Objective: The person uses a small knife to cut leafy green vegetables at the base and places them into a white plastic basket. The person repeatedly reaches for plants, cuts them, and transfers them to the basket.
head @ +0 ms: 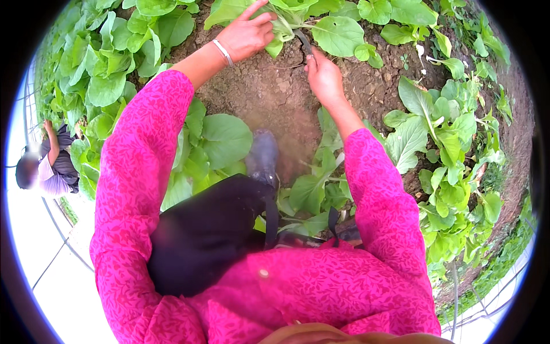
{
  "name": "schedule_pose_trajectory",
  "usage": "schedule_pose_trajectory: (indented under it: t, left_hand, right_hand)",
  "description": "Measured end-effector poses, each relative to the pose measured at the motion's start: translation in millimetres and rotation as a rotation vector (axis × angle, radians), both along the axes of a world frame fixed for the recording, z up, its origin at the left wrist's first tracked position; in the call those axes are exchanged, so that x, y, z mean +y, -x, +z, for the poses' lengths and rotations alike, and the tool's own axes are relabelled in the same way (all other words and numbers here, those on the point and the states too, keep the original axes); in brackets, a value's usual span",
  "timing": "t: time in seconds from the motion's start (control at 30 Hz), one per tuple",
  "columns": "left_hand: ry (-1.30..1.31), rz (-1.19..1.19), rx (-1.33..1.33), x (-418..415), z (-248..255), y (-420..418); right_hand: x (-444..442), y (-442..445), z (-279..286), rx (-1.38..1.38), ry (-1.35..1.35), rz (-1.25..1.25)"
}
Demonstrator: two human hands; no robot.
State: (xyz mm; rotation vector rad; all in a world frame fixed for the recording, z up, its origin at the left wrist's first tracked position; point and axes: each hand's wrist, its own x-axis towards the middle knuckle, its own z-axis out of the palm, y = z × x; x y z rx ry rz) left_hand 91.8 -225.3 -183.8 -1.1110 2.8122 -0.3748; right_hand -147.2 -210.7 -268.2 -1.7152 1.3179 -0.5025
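At the top of the view, a leafy green plant (284,26) with pale stalks grows from brown soil. My left hand (252,35) is against its stalks from the left, fingers curled and the index finger stretched along a leaf. A light band circles that wrist. My right hand (323,76) grips a small curved blade (303,41), perhaps a sickle or knife; its handle is hidden in my fist. The blade's far end reaches the base of the plant, under the leaves. A broad leaf (337,36) spreads just right of the blade.
Dense leafy greens (107,64) stand on the left, and more plants (447,129) line the right. My boot (262,155) is on the bare soil (279,94) between lower leaves (225,139). Another person (51,159) is at the far left, beyond the greens.
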Motion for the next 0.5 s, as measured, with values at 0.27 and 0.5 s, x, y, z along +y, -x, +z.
schedule_pose_trajectory:
  t: [0.27, 0.5]
  left_hand:
    - [-0.064, 0.004, -0.056, 0, 9, -8]
    - [0.069, 0.033, 0.323, 58, 60, 25]
  right_hand:
    - [-11, -13, 18, 0.206, 0.02, 0.119]
    - [46, 33, 67, -0.504, -0.287, -0.252]
